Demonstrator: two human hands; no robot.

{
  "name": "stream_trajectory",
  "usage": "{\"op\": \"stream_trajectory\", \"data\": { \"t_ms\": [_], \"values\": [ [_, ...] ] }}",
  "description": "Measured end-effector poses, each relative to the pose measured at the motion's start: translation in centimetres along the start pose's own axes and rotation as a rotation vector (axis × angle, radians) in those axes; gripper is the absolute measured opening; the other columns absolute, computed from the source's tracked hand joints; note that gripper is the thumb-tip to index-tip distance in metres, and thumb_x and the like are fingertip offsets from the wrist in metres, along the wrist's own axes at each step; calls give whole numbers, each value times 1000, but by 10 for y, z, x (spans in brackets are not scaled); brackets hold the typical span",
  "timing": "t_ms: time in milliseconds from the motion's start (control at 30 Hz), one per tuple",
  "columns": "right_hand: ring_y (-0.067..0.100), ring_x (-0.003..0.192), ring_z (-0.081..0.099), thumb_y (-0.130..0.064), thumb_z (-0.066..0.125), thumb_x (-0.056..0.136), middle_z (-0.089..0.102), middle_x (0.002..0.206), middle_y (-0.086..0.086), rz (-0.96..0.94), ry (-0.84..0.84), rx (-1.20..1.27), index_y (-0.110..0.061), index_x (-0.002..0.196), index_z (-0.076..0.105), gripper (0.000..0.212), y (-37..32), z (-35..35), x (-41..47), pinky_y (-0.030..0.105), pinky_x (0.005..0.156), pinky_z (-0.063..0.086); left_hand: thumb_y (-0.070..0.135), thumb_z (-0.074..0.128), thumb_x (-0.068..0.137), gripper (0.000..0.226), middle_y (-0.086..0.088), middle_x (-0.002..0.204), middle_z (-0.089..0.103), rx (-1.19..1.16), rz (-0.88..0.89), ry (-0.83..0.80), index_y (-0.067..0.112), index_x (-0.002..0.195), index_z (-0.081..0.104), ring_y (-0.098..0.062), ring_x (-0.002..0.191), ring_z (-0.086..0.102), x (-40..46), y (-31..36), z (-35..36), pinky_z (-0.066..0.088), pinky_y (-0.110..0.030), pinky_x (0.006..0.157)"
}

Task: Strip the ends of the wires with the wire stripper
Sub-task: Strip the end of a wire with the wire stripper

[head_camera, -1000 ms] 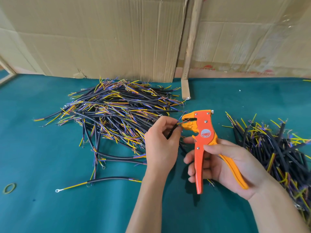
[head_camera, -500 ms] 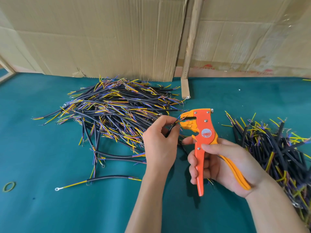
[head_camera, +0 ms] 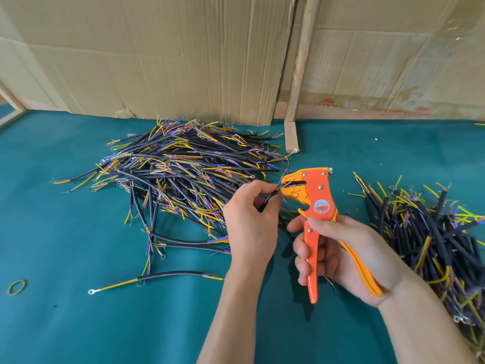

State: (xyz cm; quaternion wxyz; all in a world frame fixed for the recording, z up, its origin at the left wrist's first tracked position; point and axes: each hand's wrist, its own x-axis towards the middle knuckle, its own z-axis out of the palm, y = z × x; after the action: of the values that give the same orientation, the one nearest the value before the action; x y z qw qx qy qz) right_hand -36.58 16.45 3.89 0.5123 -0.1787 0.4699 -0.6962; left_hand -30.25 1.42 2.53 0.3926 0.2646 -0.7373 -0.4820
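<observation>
My right hand point(head_camera: 343, 256) grips the handles of an orange and yellow wire stripper point(head_camera: 313, 206), held upright with its jaws pointing left. My left hand point(head_camera: 250, 219) pinches a short black cable point(head_camera: 269, 197) between thumb and fingers. The cable's thin coloured ends sit at the mouth of the stripper's jaws. Most of that cable is hidden inside my left fist.
A big heap of black cables with yellow and blue ends point(head_camera: 183, 169) lies left of my hands on the teal table point(head_camera: 78, 324). A second heap point(head_camera: 433, 232) lies at the right. Loose cables point(head_camera: 157, 278), a rubber band point(head_camera: 17, 287), and a cardboard wall point(head_camera: 157, 56) with a wooden post point(head_camera: 299, 74).
Both hands and the stripper drifted slightly up and left. The cable's ends stay at the jaws; the handles look a little more spread.
</observation>
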Motion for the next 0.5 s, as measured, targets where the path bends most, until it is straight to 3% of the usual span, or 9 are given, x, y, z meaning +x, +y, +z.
{"op": "stream_trajectory", "data": {
  "t_ms": [167,500],
  "values": [
    [35,61,59,-32,78,81,58,77,21,14,17,-1,-3,99,69,36,0,3,-1,46,60,55,7,79,81,19,11,70,62,-9,1,-3,24,81,73,-5,62,51,0,0,0,37,-13,62],
    [35,62,59,-35,81,84,58,78,19,25,-40,22,-3,101,68,38,1,-4,2,47,62,55,6,79,81,16,9,73,64,9,3,4,22,81,74,-7,64,52,0,-2,1,43,-20,64]
  ]
}}
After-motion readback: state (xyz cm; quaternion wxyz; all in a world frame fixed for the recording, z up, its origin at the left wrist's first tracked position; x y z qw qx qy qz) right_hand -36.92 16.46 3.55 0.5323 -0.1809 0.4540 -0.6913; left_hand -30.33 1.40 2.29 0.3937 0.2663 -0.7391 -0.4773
